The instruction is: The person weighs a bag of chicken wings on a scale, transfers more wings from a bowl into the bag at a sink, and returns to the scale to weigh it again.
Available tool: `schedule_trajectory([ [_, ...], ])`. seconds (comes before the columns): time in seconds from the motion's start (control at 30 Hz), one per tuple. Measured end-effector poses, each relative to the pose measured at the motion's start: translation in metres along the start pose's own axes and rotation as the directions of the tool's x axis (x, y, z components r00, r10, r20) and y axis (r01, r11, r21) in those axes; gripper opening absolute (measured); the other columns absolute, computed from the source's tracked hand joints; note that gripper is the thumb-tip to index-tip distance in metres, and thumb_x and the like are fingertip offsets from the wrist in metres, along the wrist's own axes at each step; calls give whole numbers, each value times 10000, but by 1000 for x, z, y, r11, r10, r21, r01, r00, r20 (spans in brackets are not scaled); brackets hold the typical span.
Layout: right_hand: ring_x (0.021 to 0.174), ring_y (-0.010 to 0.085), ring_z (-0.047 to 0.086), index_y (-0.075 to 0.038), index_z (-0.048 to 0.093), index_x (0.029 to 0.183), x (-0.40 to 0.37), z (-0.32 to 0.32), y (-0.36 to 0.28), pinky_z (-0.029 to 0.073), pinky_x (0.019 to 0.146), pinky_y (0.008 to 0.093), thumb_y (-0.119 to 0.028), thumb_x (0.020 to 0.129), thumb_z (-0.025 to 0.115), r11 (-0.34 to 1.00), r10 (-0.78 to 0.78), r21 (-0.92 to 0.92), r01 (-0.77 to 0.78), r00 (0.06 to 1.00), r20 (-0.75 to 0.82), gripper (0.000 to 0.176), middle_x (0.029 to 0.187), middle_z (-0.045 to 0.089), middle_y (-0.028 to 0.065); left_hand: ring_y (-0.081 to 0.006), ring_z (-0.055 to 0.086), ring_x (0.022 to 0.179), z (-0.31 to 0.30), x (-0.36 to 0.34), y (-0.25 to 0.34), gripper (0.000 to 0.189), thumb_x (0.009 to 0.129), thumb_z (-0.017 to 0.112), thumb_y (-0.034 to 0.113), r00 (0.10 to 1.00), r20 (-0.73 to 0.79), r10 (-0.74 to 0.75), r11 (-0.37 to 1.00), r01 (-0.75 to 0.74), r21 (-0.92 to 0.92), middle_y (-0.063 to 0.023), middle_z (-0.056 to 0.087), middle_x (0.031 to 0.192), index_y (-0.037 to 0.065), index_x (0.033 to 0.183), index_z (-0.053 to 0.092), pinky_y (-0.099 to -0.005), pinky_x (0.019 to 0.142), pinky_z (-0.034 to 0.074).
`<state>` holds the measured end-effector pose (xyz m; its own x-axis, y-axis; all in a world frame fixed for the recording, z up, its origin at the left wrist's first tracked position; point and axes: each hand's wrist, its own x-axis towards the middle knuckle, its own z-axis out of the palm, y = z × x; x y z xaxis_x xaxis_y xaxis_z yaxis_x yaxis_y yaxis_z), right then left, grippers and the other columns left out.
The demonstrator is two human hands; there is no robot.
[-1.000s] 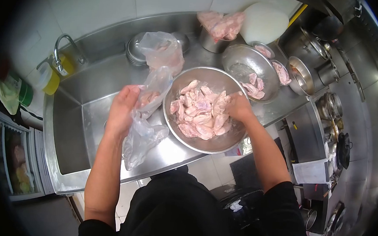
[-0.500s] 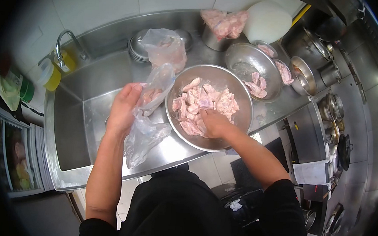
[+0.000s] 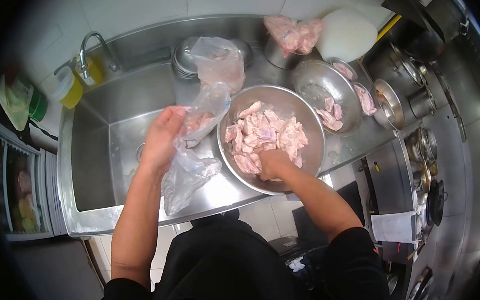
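Note:
Raw chicken pieces (image 3: 268,131) fill much of a large steel bowl (image 3: 319,134). My right hand (image 3: 276,164) reaches into the bowl at its near side, its fingers hidden among the pieces. My left hand (image 3: 162,134) is closed over the sink's right part, thumb and fingers pinched together beside a clear plastic bag (image 3: 210,101) with some meat in it. A small pink bit shows at those fingertips, too small to name. Below that bag a crumpled clear bag (image 3: 186,182) lies at the sink's right edge.
A sink (image 3: 94,157) with a faucet (image 3: 84,52) is at the left. Another steel bowl (image 3: 345,90) holds a few pieces. Behind stand a pot with bagged meat (image 3: 293,35), stacked lids (image 3: 184,58), and small bowls of meat (image 3: 364,100). Pans hang at the right.
My right hand has sunk deeper among the chicken pieces, its fingers now hidden. The view has shifted slightly, and my left hand keeps its pinch beside the bag.

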<state>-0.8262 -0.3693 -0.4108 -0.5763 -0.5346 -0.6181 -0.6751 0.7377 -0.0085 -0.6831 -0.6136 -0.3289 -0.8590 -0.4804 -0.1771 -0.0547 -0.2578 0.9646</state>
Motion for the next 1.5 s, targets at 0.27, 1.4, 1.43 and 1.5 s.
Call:
schedule_trajectory([
  [0.27,1069,347,625,58,574,1241,-18,-33,50,478,927,367,-323,585,805,758,-132,644,102,991,-2,793,1153,640,257,-63,493,732,-7,-1,0,235,989,532,250,1000,-7,-2,1000,2,1,15,587,823,54,1081,624,-228,655,420],
  [1.4,984,293,656,-25,604,1235,-12,-13,58,518,820,381,-305,560,797,944,-146,327,54,953,265,756,1085,670,198,-78,537,773,-8,-1,4,241,983,544,245,999,45,-31,983,22,180,-4,630,870,25,999,641,-240,720,437],
  [1.43,977,290,656,-24,607,1226,-13,-14,57,515,822,376,-306,559,800,935,-133,355,25,950,282,749,1079,670,198,-78,536,772,-9,-2,5,241,983,543,246,999,40,-36,981,28,190,-3,630,872,27,1000,642,-240,720,437],
  [1.5,968,286,656,-23,610,1209,-12,-14,55,510,823,371,-306,562,803,933,-156,358,48,947,280,732,1074,670,197,-78,536,773,-9,-4,7,243,982,539,248,998,47,-34,979,24,204,-3,630,876,29,1004,643,-241,720,437],
])
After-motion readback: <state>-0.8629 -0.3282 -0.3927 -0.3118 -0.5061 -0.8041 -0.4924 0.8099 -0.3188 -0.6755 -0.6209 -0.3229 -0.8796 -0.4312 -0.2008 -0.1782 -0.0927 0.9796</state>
